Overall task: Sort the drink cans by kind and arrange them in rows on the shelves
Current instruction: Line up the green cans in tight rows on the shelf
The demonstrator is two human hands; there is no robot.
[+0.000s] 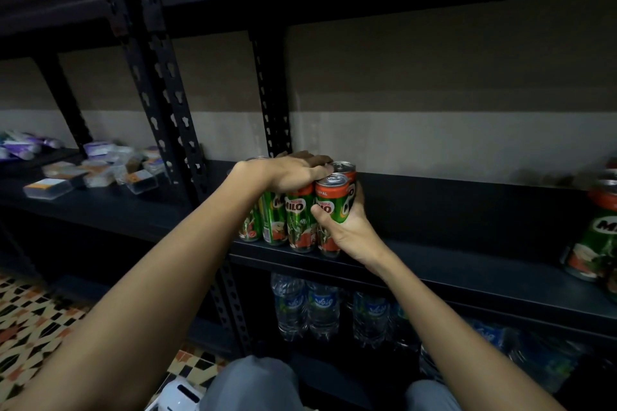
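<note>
Several green and red Milo cans [295,220] stand upright in a tight cluster at the front edge of the dark metal shelf [450,264]. My left hand [290,172] lies flat across the tops of the left cans, fingers stretched over them. My right hand [347,227] grips the rightmost front Milo can [330,207] from the right, thumb across its label. Another can top [344,167] shows just behind it. More Milo cans [597,237] stand at the far right edge of the same shelf.
Water bottles [307,307] fill the shelf below. Small packets and plastic boxes [100,170] lie on the left bay's shelf. A perforated black upright [167,123] separates the bays. Patterned floor tiles [30,320] lie lower left; my knees are at the bottom.
</note>
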